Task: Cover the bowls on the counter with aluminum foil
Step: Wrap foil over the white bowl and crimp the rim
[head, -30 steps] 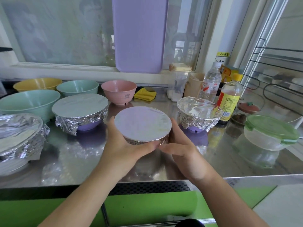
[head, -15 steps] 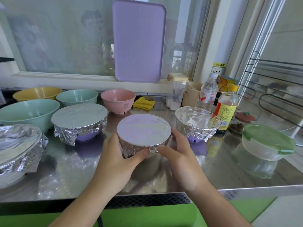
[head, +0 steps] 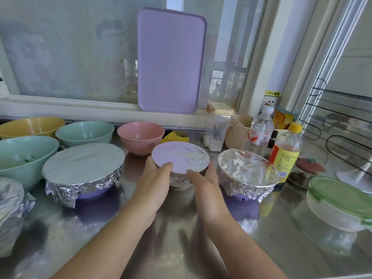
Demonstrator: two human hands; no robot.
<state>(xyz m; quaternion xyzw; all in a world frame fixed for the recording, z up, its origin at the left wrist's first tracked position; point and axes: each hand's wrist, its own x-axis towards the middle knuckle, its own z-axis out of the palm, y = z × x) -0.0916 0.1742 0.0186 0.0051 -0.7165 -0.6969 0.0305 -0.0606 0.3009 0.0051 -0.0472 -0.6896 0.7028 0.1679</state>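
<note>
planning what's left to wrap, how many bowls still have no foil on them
4: yellow bowl far left, small green bowl beside it, large green bowl in front, pink bowl behind the held foil-covered bowl. More may sit out of frame.

Foil-covered bowls: four — far left edge at 9 o'clock [head: 10, 200], large one left of centre [head: 83, 164], small centre one [head: 180, 158], one right of centre at 3 o'clock [head: 247, 172]. Uncovered bowls: four — yellow [head: 32, 126], two teal [head: 85, 132] [head: 24, 156], pink [head: 141, 137], all toward 10–12 o'clock. Bottles: two at 2 o'clock [head: 260, 133] [head: 285, 156]. Green-lidded container: one [head: 340, 200]. Purple board: one at 12 [head: 171, 61]. Hands: two [head: 155, 180] [head: 207, 188].
</note>
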